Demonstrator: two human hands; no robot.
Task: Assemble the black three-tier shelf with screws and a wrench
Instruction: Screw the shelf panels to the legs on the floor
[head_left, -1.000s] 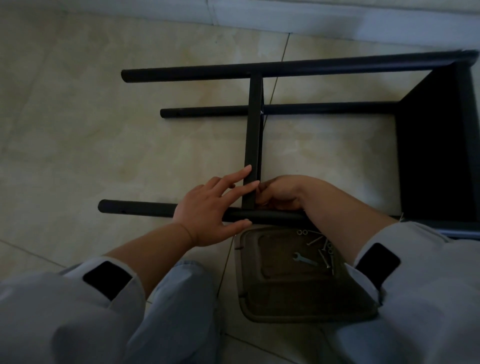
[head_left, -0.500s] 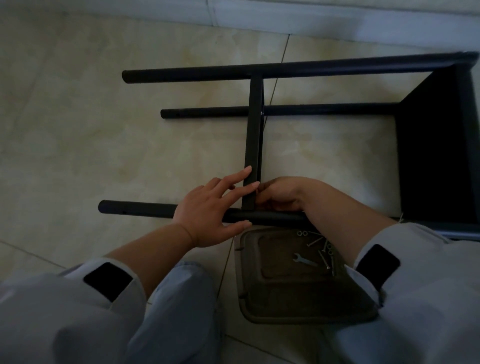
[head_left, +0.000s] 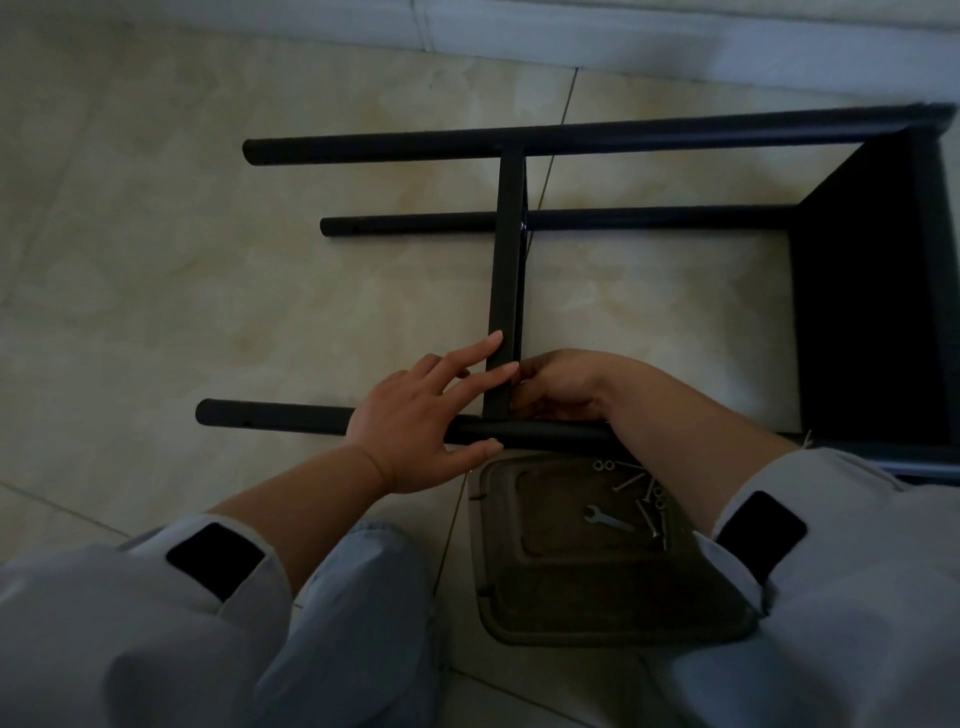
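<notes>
Floor (head_left: 156, 260): pale tiles are filling the view, with a lighter wall base running along 12 o'clock.
Shelf frame (head_left: 649, 132): the black three-tier shelf is lying on its side, taking up the middle and the 3 o'clock side. Three long tubes are showing, their free ends pointing toward 9 o'clock.
End tier (head_left: 872, 312): a dark panel at 3 o'clock is looking already joined to the tubes.
Middle tier (head_left: 506, 260): seen edge-on at centre, it is crossing the tubes from 12 toward 6 o'clock.
Progress: judging by this, two tiers are in place and the third, at the bare 9 o'clock ends, is still missing.
Tray (head_left: 597, 613): a dark tray is sitting at 5 o'clock, beneath the near tube (head_left: 270, 418).
Left hand (head_left: 415, 426): resting on the near tube, grip apart, straight fingers touching the middle tier.
Right hand (head_left: 561, 387): curled at the joint just right of the tier; what it is pinching I cannot tell.
Obstacle: the right forearm is covering part of the tray.
Wrench (head_left: 608, 518): small, silver, lying unused in the tray.
Screws (head_left: 647, 512): several are lying loose beside it.
</notes>
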